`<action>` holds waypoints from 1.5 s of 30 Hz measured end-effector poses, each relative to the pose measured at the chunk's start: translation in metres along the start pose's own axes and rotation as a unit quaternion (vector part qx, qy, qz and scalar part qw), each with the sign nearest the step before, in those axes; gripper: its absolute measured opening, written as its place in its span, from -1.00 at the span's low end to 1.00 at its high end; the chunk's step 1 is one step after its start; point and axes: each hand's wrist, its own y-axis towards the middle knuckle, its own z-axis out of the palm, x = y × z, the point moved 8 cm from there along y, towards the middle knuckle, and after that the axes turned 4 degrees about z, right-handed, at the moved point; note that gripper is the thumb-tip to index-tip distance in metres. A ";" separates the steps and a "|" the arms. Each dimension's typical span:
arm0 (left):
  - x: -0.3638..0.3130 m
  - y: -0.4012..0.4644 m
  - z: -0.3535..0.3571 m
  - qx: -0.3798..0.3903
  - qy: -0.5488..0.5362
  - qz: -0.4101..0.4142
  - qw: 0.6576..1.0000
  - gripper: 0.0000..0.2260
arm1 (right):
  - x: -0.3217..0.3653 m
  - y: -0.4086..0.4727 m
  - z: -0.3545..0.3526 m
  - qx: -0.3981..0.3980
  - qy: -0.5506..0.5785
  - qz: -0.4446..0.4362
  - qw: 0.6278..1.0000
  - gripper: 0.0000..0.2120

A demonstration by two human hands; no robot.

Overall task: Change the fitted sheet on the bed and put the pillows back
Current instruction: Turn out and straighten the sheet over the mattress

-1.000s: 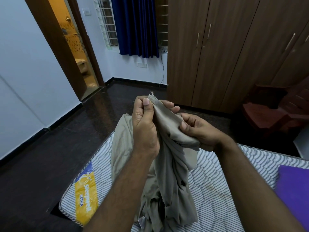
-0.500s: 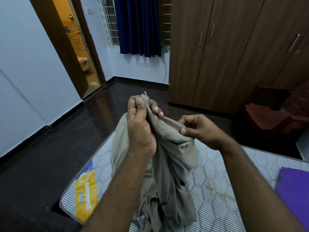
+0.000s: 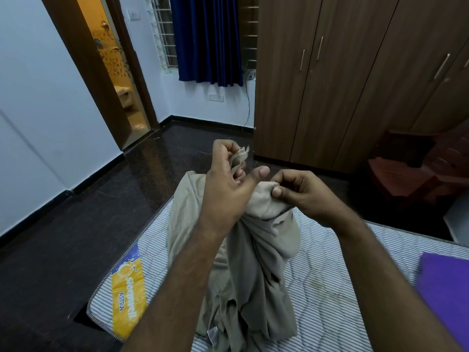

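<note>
Soft beige sheet [image 3: 253, 262], thin and limp, bunched into a tall crumpled heap of long folds over the striped, quilted mattress [image 3: 330, 280] — lower end pooling on the mattress, upper end lifted in both hands. Left hand [image 3: 225, 189] raised, fingers curled round a frayed corner of the sheet that pokes out as a small ragged tip; thumb sticking out sideways, off the cloth. Right hand [image 3: 299, 191] just beside it, thumb and bent fingers pinching a rounded fold with a dark seam line below. Glossy yellow label [image 3: 129, 283] on the mattress corner, printed letters readable only in part. Purple cloth [image 3: 446, 293] at the right edge — smooth, cut off by the frame, kind not clear. Behind, a brown wood-grain wardrobe [image 3: 342, 85] with slim metal handles, a dark blue pleated curtain [image 3: 208, 39], a shiny black floor [image 3: 76, 237]. Bottom of the sheet hidden behind the forearms.
</note>
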 end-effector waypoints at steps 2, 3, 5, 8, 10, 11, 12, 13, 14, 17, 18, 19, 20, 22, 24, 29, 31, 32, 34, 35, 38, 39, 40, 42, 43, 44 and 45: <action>-0.004 0.001 -0.007 -0.022 0.011 0.012 1.000 -0.65 | -0.006 -0.002 0.006 0.037 0.024 0.026 0.999 -0.85; -0.006 0.000 -0.010 -0.028 0.008 0.017 0.999 -0.68 | -0.009 -0.003 0.009 0.052 0.030 0.038 0.997 -0.81; -0.009 -0.001 -0.014 -0.034 0.008 0.020 0.999 -0.70 | -0.013 -0.004 0.011 0.070 0.033 0.053 0.996 -0.73; -0.012 -0.002 -0.016 -0.031 0.015 0.021 0.999 -0.72 | -0.014 -0.004 0.009 0.065 0.023 0.052 0.996 -0.73; -0.013 -0.003 -0.013 -0.014 0.028 0.018 0.999 -0.73 | -0.007 -0.001 0.003 0.031 -0.024 0.031 0.999 -0.80; -0.013 -0.003 -0.011 0.001 0.045 0.010 0.999 -0.72 | 0.000 0.000 0.000 0.011 -0.072 0.008 0.997 -0.82; -0.011 -0.003 -0.009 0.021 0.070 -0.013 0.997 -0.71 | 0.006 0.001 -0.002 -0.009 -0.126 -0.022 0.992 -0.80; -0.005 -0.004 -0.006 0.050 0.103 -0.048 0.992 -0.67 | 0.012 0.002 -0.003 -0.025 -0.173 -0.053 0.983 -0.78; 0.003 -0.005 -0.003 0.090 0.140 -0.093 0.982 -0.62 | 0.017 0.003 -0.002 -0.037 -0.203 -0.079 0.975 -0.75; 0.031 -0.017 0.012 0.225 0.196 -0.173 0.939 -0.60 | 0.021 0.005 0.000 -0.051 -0.230 -0.111 0.966 -0.77; 0.035 -0.020 0.014 0.238 0.201 -0.174 0.934 -0.65 | 0.020 0.005 0.003 -0.048 -0.228 -0.106 0.967 -0.80; 0.037 -0.021 0.013 0.232 0.207 -0.171 0.935 -0.66 | 0.019 0.006 0.006 -0.044 -0.221 -0.101 0.969 -0.82; 0.036 -0.019 0.011 0.213 0.213 -0.163 0.939 -0.66 | 0.016 0.007 0.010 -0.042 -0.207 -0.091 0.973 -0.84; 0.029 -0.013 0.009 0.180 0.219 -0.124 0.951 -0.67 | 0.007 0.008 0.016 -0.036 -0.148 -0.063 0.986 -0.93; 0.023 -0.010 0.007 0.149 0.206 -0.109 0.961 -0.68 | -0.003 0.010 0.024 -0.012 -0.093 -0.041 0.995 -0.86; 0.012 -0.010 0.008 0.119 0.123 -0.094 0.981 -0.69 | -0.035 0.009 0.032 0.065 -0.031 0.027 0.997 -0.78; 0.008 -0.011 0.010 0.128 0.084 -0.089 0.984 -0.70 | -0.045 0.008 0.031 0.079 -0.028 0.055 0.995 -0.81; 0.008 -0.013 0.011 0.138 0.068 -0.092 0.984 -0.72 | -0.051 0.009 0.031 0.091 -0.030 0.065 0.993 -0.82; 0.009 -0.017 0.016 0.166 0.042 -0.104 0.980 -0.77 | -0.058 0.009 0.035 0.115 -0.046 0.087 0.988 -0.82; 0.010 -0.019 0.017 0.177 0.036 -0.110 0.977 -0.79 | -0.063 0.010 0.036 0.124 -0.057 0.099 0.986 -0.82; 0.014 -0.021 0.015 0.187 0.046 -0.118 0.974 -0.80 | -0.075 0.012 0.041 0.143 -0.100 0.127 0.977 -0.85; 0.015 -0.021 0.013 0.181 0.048 -0.122 0.975 -0.80 | -0.077 0.013 0.044 0.149 -0.118 0.136 0.972 -0.85; 0.016 -0.021 0.011 0.175 0.053 -0.123 0.975 -0.80 | -0.081 0.015 0.045 0.148 -0.138 0.142 0.969 -0.86; 0.017 -0.022 0.007 0.168 0.065 -0.128 0.975 -0.82 | -0.081 0.023 0.036 0.090 -0.189 0.125 0.970 -0.80; 0.020 -0.023 0.003 0.164 0.075 -0.136 0.974 -0.84 | -0.074 0.029 0.022 0.020 -0.217 0.099 0.971 -0.71; 0.023 -0.024 0.000 0.164 0.101 -0.150 0.970 -0.83 | -0.061 0.033 0.006 -0.076 -0.239 0.059 0.966 -0.63; 0.029 -0.026 -0.004 0.172 0.149 -0.169 0.959 -0.77 | -0.042 0.031 -0.011 -0.179 -0.248 0.007 0.952 -0.58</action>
